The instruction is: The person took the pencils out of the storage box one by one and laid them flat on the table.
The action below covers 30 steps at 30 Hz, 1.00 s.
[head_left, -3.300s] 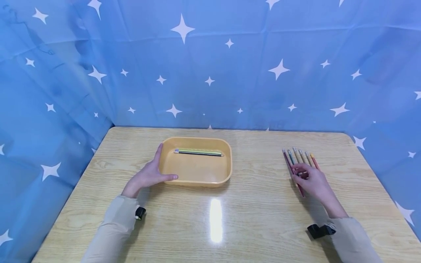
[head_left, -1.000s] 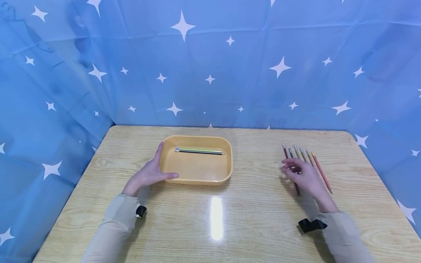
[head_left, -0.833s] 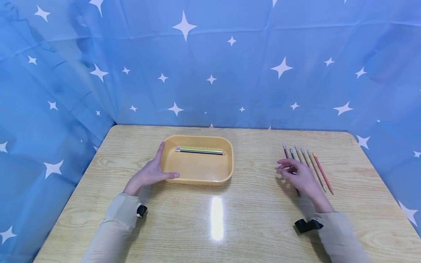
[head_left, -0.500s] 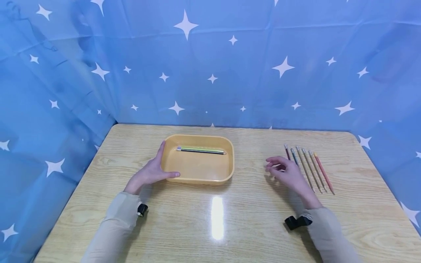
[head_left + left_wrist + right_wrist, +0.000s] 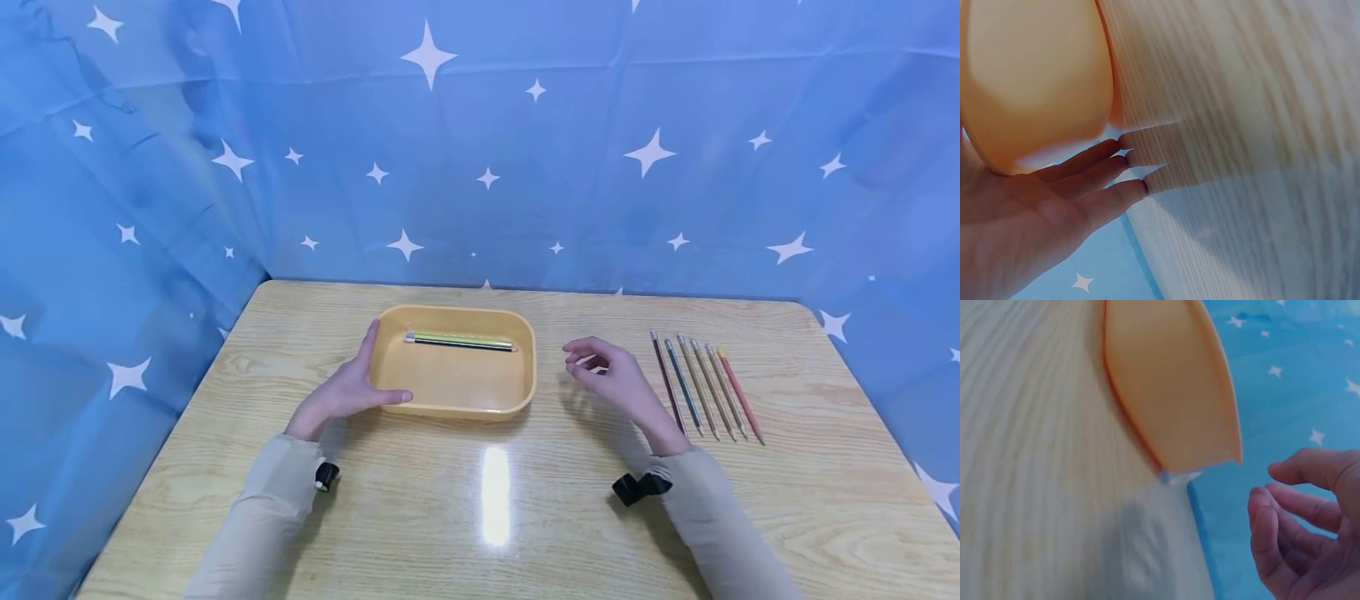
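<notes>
My left hand (image 5: 341, 392) rests on the left end of a tan plastic tray (image 5: 450, 408), thumb along its near rim and forefinger along the left side. In the left wrist view, the fingers (image 5: 1094, 169) reach out straight beside the tray's wall. Two pencils (image 5: 461, 342), one yellow-green and one dark striped, lie side by side inside the tray. To the tray's right hovers my right hand (image 5: 611, 379), its fingers loosely bent; the right wrist view shows a gap between thumb and fingertips, with nothing held.
Several pencils lie in a spread row on the right of the wooden table (image 5: 570, 533): a dark red pencil (image 5: 667, 382), a blue pencil (image 5: 684, 387), gold pencils (image 5: 708, 387) and a red pencil (image 5: 741, 396). A blue star-patterned cloth (image 5: 480, 125) hangs around the table.
My right hand has left the pencil row and moved left to beside the tray, uncovering the pencils, which lie more spread out. The left hand stays at the tray.
</notes>
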Available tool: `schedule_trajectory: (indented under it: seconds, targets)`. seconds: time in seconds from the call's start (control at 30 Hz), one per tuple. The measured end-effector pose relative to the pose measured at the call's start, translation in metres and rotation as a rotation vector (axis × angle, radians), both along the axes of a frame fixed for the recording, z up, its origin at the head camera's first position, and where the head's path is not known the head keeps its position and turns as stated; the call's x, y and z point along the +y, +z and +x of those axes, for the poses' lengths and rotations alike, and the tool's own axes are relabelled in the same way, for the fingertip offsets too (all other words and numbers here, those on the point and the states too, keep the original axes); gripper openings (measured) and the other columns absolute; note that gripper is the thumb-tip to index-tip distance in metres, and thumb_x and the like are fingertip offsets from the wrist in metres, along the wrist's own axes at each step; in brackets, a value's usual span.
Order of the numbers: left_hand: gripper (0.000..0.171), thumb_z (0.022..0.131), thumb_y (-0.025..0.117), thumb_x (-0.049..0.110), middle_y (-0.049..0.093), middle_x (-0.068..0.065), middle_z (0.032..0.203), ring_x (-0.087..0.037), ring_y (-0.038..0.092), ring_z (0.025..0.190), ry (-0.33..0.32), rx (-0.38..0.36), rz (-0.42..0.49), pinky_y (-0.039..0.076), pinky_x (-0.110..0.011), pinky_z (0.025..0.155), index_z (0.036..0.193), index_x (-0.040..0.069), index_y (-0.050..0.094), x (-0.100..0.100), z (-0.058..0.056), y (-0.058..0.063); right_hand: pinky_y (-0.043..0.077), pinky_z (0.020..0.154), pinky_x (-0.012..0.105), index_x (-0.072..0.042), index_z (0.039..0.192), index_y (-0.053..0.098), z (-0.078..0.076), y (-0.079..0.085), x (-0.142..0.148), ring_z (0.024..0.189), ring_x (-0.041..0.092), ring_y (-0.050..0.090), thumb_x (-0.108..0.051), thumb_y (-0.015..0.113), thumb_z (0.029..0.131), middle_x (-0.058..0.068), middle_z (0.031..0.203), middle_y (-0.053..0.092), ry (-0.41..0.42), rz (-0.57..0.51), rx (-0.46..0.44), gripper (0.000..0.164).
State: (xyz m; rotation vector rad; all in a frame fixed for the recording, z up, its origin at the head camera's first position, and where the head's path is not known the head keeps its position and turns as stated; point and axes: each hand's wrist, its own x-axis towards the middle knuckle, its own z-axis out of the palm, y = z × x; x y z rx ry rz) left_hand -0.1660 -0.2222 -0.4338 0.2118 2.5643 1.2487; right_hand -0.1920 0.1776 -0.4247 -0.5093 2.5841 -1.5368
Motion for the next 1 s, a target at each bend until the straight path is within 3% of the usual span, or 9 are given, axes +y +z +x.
schedule_trajectory:
  seconds: [0.3,0.37,0.53,0.6,0.77,1.0]
  targets:
    - [0.128,0.075,0.082,0.037,0.02,-0.035,0.15,-0.046,0.039,0.127,-0.001,0.003,0.001,0.032,-0.056,0.103,0.152,0.009,-0.017,0.002,-0.001,0.001,0.052,0.074,0.031,0.003,0.116,0.064,-0.008,0.015,-0.028,0.086,0.024,0.064,0.0,0.064,0.089,0.013,0.097,0.067,0.062,-0.018,0.061,0.027]
    - [0.128,0.075,0.082,0.038,0.021,-0.035,0.15,-0.046,0.04,0.127,0.001,0.001,-0.004,0.033,-0.056,0.103,0.152,0.009,-0.016,0.003,-0.001,0.001,0.053,0.075,0.034,0.005,0.114,0.063,-0.005,0.028,-0.038,0.086,0.027,0.064,0.003,0.062,0.089,0.015,0.097,0.067,0.086,-0.012,0.074,0.025]
    - [0.129,0.075,0.082,0.039,0.019,-0.036,0.15,-0.048,0.038,0.128,0.003,-0.005,-0.003,0.032,-0.057,0.103,0.152,0.009,-0.017,0.002,0.0,0.002,0.053,0.074,0.036,0.007,0.112,0.063,-0.01,0.037,-0.06,0.086,0.026,0.063,0.003,0.061,0.089,0.014,0.094,0.067,0.154,0.002,0.093,0.023]
    - [0.129,0.075,0.082,0.038,0.017,-0.035,0.151,-0.048,0.036,0.129,0.005,-0.01,0.004,0.031,-0.057,0.104,0.152,0.009,-0.017,0.001,0.001,0.002,0.053,0.072,0.034,0.005,0.112,0.064,-0.017,0.029,-0.067,0.085,0.022,0.063,0.0,0.062,0.09,0.01,0.094,0.067,0.175,0.002,0.097,0.023]
    - [0.128,0.076,0.082,0.039,0.016,-0.034,0.152,-0.048,0.034,0.131,0.006,-0.011,0.003,0.029,-0.057,0.105,0.152,0.009,-0.016,0.001,0.001,0.002,0.054,0.073,0.033,0.006,0.11,0.065,-0.023,0.025,-0.085,0.085,0.021,0.064,0.0,0.063,0.089,0.008,0.092,0.068,0.216,0.016,0.099,0.022]
    - [0.128,0.076,0.082,0.039,0.019,-0.036,0.15,-0.048,0.038,0.128,-0.001,0.004,-0.006,0.033,-0.057,0.103,0.152,0.009,-0.016,0.001,0.001,0.001,0.053,0.081,0.035,0.013,0.107,0.062,-0.03,0.014,-0.106,0.089,0.029,0.065,0.004,0.064,0.086,0.019,0.095,0.067,0.274,0.017,0.114,0.023]
